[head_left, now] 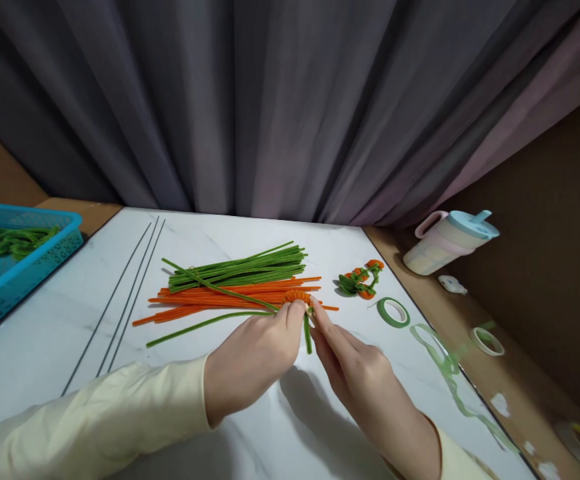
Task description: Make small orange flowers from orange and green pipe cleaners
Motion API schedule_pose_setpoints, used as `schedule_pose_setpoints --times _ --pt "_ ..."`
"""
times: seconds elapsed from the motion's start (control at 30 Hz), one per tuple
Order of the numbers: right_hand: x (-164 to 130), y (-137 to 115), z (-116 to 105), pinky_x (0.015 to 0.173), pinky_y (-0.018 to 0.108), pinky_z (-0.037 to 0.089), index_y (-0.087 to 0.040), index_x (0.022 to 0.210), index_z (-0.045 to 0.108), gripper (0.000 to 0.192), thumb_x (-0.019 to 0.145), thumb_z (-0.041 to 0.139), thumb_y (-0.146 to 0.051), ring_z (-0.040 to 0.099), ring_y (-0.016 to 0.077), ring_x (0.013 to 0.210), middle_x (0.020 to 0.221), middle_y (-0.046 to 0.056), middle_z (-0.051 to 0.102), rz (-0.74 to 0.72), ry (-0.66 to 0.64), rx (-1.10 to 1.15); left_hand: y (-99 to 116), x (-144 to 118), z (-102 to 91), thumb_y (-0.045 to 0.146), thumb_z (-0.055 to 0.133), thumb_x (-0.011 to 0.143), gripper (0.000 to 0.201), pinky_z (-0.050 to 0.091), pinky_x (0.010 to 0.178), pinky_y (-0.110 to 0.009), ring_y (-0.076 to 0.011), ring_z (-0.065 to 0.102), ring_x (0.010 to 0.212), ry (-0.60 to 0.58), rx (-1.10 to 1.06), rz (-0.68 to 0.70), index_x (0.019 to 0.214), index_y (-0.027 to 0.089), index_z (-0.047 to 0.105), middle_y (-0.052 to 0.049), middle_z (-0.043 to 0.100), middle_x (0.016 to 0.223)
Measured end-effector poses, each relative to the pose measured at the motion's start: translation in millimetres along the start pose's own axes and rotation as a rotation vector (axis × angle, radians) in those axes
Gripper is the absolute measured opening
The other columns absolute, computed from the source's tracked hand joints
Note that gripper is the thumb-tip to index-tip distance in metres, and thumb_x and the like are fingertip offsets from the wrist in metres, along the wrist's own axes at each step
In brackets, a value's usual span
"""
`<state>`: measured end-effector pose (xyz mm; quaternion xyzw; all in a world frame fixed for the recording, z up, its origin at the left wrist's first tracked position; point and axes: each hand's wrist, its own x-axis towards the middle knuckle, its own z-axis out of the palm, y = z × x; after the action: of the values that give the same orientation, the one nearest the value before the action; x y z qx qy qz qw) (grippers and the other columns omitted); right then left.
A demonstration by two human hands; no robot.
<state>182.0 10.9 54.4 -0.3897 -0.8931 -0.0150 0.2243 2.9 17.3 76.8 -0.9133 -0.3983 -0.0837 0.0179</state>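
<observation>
My left hand (265,343) pinches a coiled orange pipe cleaner (297,295) together with green pipe cleaners (205,325), whose long ends stick out to the left. My right hand (353,360) meets it at the fingertips, closed on the same piece; a short green end (308,337) hangs down between the hands. Just beyond lie a bundle of green pipe cleaners (240,267) and a bundle of orange ones (210,299). Off to the right rests a small orange and green pipe cleaner piece (365,279). My fingers hide exactly where the green and orange join.
A green tape roll (393,312) and a loose tape strip (450,380) lie right, near a second roll (487,341). A lidded cup (447,243) stands on the brown ledge. Thin wires (120,293) and a blue basket (35,267) are left; a grey curtain (270,113) hangs behind.
</observation>
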Motion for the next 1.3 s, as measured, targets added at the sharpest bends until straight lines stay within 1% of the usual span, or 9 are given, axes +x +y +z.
schedule_pose_setpoints --times 0.13,0.33,0.53,0.67,0.83,0.97,1.1,1.2,1.3 --pt "-1.6 1.0 2.9 0.048 0.024 0.050 -0.012 0.144 0.014 0.058 0.089 0.030 -0.005 0.057 0.0144 0.054 0.080 0.006 0.061 -0.016 0.008 0.014 0.9 0.4 -1.3 -0.001 0.022 0.085 0.031 0.054 0.053 -0.032 -0.0203 0.060 0.063 0.013 -0.009 -0.003 0.105 0.007 0.044 -0.013 0.057 0.088" --pt "3.4 -5.2 -3.9 0.036 0.025 0.042 -0.002 0.144 0.004 0.062 0.086 0.025 -0.001 0.050 0.0150 0.043 0.075 0.007 0.058 -0.098 -0.067 -0.219 1.6 2.4 -3.1 -0.004 0.028 0.081 0.030 0.053 0.050 -0.032 -0.0207 0.059 0.060 -0.025 -0.003 0.015 0.103 0.007 0.044 -0.011 0.056 0.084" --pt "9.6 -14.5 -11.6 0.031 0.024 0.039 0.006 0.137 0.022 0.067 0.071 0.031 0.005 0.047 0.0131 0.038 0.079 0.013 0.059 -0.212 -0.097 -0.521 1.6 1.7 -5.3 -0.007 0.026 0.075 0.039 0.051 0.048 -0.034 -0.0242 0.060 0.062 -0.029 -0.042 0.043 0.110 0.004 0.042 -0.013 0.056 0.085" --pt "14.1 -19.0 -13.4 0.027 0.026 0.037 0.012 0.135 0.020 0.074 0.063 0.033 0.006 0.045 0.0149 0.035 0.074 0.014 0.058 -0.260 -0.074 -0.629 2.4 1.8 -5.0 -0.004 0.029 0.078 0.030 0.050 0.047 -0.031 -0.0211 0.059 0.059 -0.040 -0.110 0.026 0.101 0.008 0.044 -0.011 0.055 0.084" --pt "15.1 -11.8 -19.4 0.030 0.026 0.039 0.005 0.141 0.012 0.071 0.071 0.028 0.006 0.048 0.0152 0.036 0.072 0.008 0.059 -0.214 -0.114 -0.420 2.1 0.1 -2.9 -0.002 0.026 0.082 0.027 0.047 0.048 -0.029 -0.0194 0.057 0.058 -0.030 -0.141 -0.013 0.097 0.010 0.044 -0.010 0.055 0.082" --pt "3.0 4.0 -21.3 0.038 0.021 0.044 -0.010 0.141 0.022 0.049 0.093 0.029 -0.011 0.053 0.0117 0.040 0.072 0.003 0.063 -0.064 -0.071 -0.085 -6.5 -0.8 -4.7 0.008 0.030 0.090 0.015 0.043 0.052 -0.026 -0.0157 0.055 0.055 -0.033 -0.354 -0.134 0.089 0.015 0.043 -0.003 0.054 0.073" --pt "-22.4 21.8 -2.9 0.045 0.019 0.046 -0.014 0.124 0.039 0.029 0.097 0.035 -0.024 0.058 0.0108 0.044 0.070 0.000 0.065 0.201 -0.124 0.105 -23.5 2.5 -11.4 0.015 0.028 0.093 0.018 0.043 0.054 -0.024 -0.0139 0.058 0.055 -0.079 -0.646 -0.292 0.081 0.017 0.042 -0.001 0.058 0.065" --pt "-38.3 30.3 15.7 0.049 0.022 0.047 -0.017 0.103 0.048 0.017 0.097 0.033 -0.022 0.061 0.0136 0.054 0.071 0.001 0.063 0.269 -0.234 0.118 -35.3 6.2 -13.5 0.018 0.031 0.092 0.020 0.045 0.051 -0.019 -0.0121 0.063 0.054 -0.200 -0.785 -0.284 0.075 0.017 0.042 0.001 0.061 0.059" --pt "-42.2 32.7 23.9 0.059 0.026 0.048 -0.018 0.089 0.051 0.017 0.096 0.035 -0.021 0.060 0.0164 0.067 0.078 0.004 0.060 0.205 -0.242 0.118 -41.9 10.4 -5.5 0.013 0.037 0.087 0.015 0.047 0.051 -0.018 -0.0125 0.066 0.055 -0.418 -1.005 -0.269 0.073 0.016 0.043 0.001 0.064 0.058"
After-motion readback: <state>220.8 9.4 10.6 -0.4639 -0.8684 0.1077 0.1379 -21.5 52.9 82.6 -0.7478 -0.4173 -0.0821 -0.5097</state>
